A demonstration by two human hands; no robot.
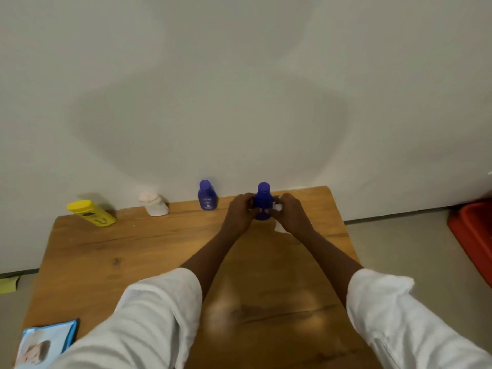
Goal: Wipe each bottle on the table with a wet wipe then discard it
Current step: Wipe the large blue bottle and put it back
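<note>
- The bench (149, 251) is wood with visible grain, smooth, with a soft sheen near the lower middle of the frame.
- The blue bottle (263, 199) looks like matt plastic.
- The yellow bottle (91, 213) is smooth plastic.
- The wipes pack (45, 342), lower left, is glossy printed film.
- The sleeves (149, 323) are white cloth, creased.

Both hands (265, 211) around upright blue bottle (263, 199), apparently a wipe (280, 227) under right
</note>
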